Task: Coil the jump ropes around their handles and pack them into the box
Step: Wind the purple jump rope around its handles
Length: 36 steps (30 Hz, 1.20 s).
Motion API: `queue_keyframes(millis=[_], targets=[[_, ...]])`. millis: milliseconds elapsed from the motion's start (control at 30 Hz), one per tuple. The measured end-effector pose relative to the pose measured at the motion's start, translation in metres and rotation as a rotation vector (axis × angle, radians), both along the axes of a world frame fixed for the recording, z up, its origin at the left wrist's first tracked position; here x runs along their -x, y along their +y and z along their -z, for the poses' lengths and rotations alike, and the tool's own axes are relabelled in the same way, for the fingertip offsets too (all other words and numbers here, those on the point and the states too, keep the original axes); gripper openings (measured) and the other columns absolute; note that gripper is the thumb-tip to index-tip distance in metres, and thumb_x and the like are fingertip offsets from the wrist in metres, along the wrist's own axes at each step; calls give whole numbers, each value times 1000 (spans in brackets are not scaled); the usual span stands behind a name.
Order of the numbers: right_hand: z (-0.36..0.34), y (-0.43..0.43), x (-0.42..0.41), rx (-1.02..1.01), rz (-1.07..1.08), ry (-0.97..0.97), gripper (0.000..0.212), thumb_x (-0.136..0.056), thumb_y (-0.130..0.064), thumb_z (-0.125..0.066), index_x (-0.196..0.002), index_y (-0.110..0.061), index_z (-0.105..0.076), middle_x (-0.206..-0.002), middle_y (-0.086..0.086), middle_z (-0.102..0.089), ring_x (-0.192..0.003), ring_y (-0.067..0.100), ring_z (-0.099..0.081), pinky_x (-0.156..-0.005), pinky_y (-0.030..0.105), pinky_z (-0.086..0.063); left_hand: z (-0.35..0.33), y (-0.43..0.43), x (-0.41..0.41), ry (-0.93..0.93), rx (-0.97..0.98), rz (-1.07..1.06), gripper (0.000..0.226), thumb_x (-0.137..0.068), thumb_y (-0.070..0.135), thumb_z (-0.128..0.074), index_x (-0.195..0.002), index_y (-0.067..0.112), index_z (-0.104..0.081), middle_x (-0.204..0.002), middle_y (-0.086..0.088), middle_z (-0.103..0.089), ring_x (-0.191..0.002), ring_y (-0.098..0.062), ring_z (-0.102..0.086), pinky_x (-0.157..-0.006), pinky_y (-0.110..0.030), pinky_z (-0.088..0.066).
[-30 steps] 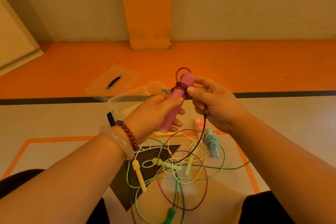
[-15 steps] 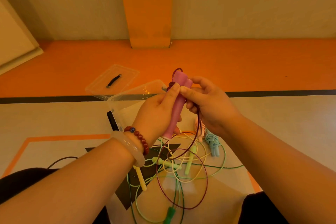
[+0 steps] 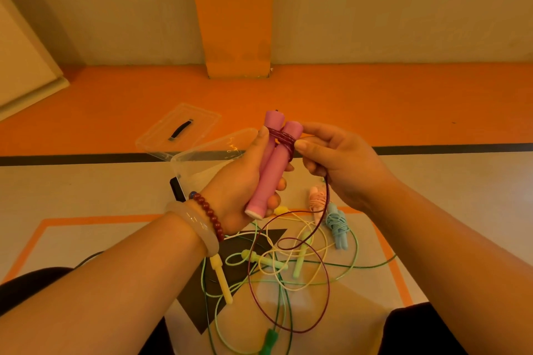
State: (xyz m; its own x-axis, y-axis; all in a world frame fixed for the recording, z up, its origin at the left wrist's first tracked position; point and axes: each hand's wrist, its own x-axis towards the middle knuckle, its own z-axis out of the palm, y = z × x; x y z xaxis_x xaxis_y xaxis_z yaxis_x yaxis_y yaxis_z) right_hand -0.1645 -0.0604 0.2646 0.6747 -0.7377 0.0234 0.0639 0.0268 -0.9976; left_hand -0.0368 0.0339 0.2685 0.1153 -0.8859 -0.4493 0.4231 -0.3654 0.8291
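Nearest, on the floor (image 3: pixel 86 196) between the knees: loose ropes (image 3: pixel 300 259) in a tangle of yellow, pale green and green cords, with a green handle (image 3: pixel 268 342) closest, a yellow handle (image 3: pixel 221 278) to its left and pale green handles (image 3: pixel 266 261) in the middle.

Above the tangle, held off the floor: two pink handles (image 3: pixel 271 170), side by side, touching along their length, tilted a little to the right, white-capped ends down. Grasped low by the left hand (image 3: pixel 239 181), fingers curled round the lower halves, thumb pressed against the upper left side; bead bracelet (image 3: pixel 209 216) and pale bangle (image 3: pixel 190 225) on that wrist.

Just right of the handles' tops: the right hand (image 3: pixel 340 164), thumb and forefinger pinching the dark red cord (image 3: pixel 327 193) beside its tight turns, wound several times round both handles near the top. Rest of the cord hanging from that hand, down into wide loose loops on the floor.

Beyond the tangle, below the right hand: a pale pink bundle (image 3: pixel 316 202) and a blue bundle (image 3: pixel 337 228), each already coiled, lying just beside each other.

Farther, behind the left hand: the clear box (image 3: pixel 207 157), open. Past it, toward the floor's far edge by the wall: its lid (image 3: pixel 161 138), flat, black grip up.
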Motion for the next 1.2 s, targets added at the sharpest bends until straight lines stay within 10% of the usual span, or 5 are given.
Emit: queue_keyframes(millis=[333,500,633,1000,1200], targets=[[3,12,-13,10,269,-8,33,-89,-6,-63,-121,-17,-63,-68,0,-62,-51,4,-40,-48,14,-36,9,-2,-5,-831,232,-314,33,-88,52,-57,-109,27,-51,-98,5,-64,-65,-6,-66,-51,-19,-49],[0,11,-11,44,337,38,30,-89,-10,-65,-116,-23,-64,-57,-10,-59,-48,0,-44,-48,13,-38,21,3,-2,-1456,352,-65,85,-81,50,-68,-149,23,-25,-140,3,-43,-123,-12,-45,-93,-25,-41],[1,19,-12,93,307,95,28,-88,-16,-68,-110,-33,-62,-60,-10,-63,-52,2,-48,-52,15,-42,24,3,1,-1650,330,-166,85,-91,50,-52,-153,9,-10,-144,-11,-45,-118,-24,-54,-84,-32,-47],[-1,3,-2,282,153,244,37,-91,-16,-64,-127,-20,-58,-70,-7,-66,-62,0,-58,-58,19,-42,19,-7,-8,-1103,325,-7,25,-99,34,-47,-119,22,-52,-78,6,-57,-64,-7,-57,-55,-24,-47],[-6,1,1,162,142,139,27,-91,-8,-60,-112,-25,-63,-77,-5,-69,-62,1,-59,-54,16,-42,10,-4,0,-419,284,-111,19,-100,27,-45,-110,21,-60,-92,-2,-59,-64,-8,-53,-55,-28,-48]])
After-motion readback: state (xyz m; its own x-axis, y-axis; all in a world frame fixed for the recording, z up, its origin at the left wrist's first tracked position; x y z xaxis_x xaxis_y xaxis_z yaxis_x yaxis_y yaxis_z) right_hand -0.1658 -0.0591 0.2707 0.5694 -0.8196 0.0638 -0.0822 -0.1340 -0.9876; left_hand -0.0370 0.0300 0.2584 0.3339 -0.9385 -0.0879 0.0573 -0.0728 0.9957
